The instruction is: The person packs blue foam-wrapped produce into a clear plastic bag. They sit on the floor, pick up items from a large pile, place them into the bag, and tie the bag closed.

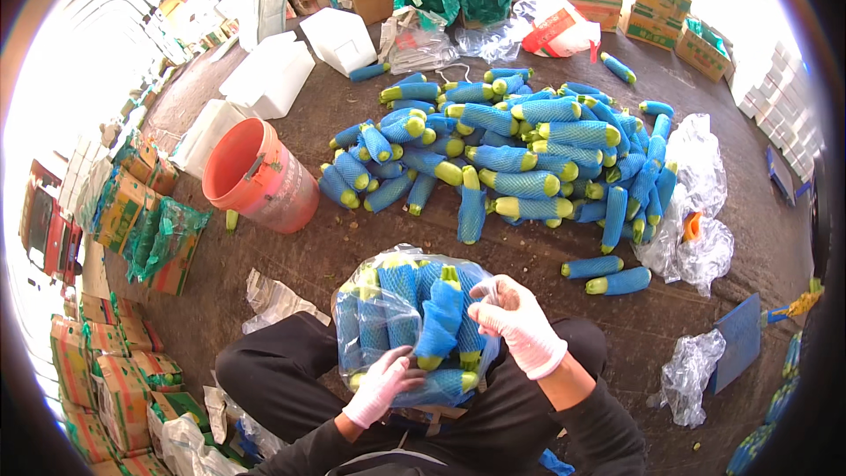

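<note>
Between my knees stands a clear plastic bag [378, 314] packed with zucchini in blue foam-net sleeves. Most of them are upright. One zucchini [439, 324] leans on top with its net bunched up, and another [443, 385] lies crosswise at the near side. My left hand [383, 385], in a pale glove, lies against the bag's near left side, fingertips close to the leaning zucchini. Whether it pinches the film is unclear. At the bag's right rim, my gloved right hand [519, 324] is raised with curled fingers, pinching the film.
Ahead spreads a large heap of netted zucchini [515, 152]. An orange bucket [264, 175] stands left of it, near white foam boxes [271, 76]. Crumpled plastic bags [694, 198] and a blue board [735, 344] are on the right. Cartons [119, 390] are stacked at left.
</note>
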Demonstrator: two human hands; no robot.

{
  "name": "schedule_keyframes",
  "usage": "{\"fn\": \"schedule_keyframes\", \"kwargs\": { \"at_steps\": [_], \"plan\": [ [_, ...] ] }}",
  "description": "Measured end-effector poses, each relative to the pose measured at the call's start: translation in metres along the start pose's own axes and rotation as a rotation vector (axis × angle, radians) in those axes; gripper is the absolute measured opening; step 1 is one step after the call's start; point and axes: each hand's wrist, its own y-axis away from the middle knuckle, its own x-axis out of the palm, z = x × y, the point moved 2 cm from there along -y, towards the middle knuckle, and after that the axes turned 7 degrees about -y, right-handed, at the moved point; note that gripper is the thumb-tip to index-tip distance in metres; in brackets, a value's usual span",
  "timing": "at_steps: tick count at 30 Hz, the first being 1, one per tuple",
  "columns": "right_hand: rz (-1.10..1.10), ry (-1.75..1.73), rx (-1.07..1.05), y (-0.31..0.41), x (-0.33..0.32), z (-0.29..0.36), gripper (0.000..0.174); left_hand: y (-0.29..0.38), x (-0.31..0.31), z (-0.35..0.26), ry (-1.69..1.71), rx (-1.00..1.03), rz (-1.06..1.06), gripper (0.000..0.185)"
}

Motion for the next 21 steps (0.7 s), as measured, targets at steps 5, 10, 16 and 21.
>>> {"fn": "schedule_keyframes", "kwargs": {
  "at_steps": [5, 10, 16, 21],
  "plan": [
    [0.051, -0.028, -0.071, -0.006, -0.004, -0.005, 0.028, 0.003, 0.029, -0.035, -1.063, 0.903, -0.332, 0.078],
    [0.048, -0.019, -0.143, -0.006, -0.004, -0.012, 0.026, -0.063, 0.054, -0.029, -1.319, 0.735, -0.555, 0.117],
    [0.052, 0.023, -0.120, 0.004, -0.010, -0.012, 0.031, -0.041, 0.014, -0.022, -1.029, 0.552, -0.379, 0.091],
    [0.077, 0.015, -0.097, 0.003, -0.016, -0.010, 0.034, -0.021, 0.038, -0.070, -1.331, 1.026, -0.630, 0.048]
  ]
}}
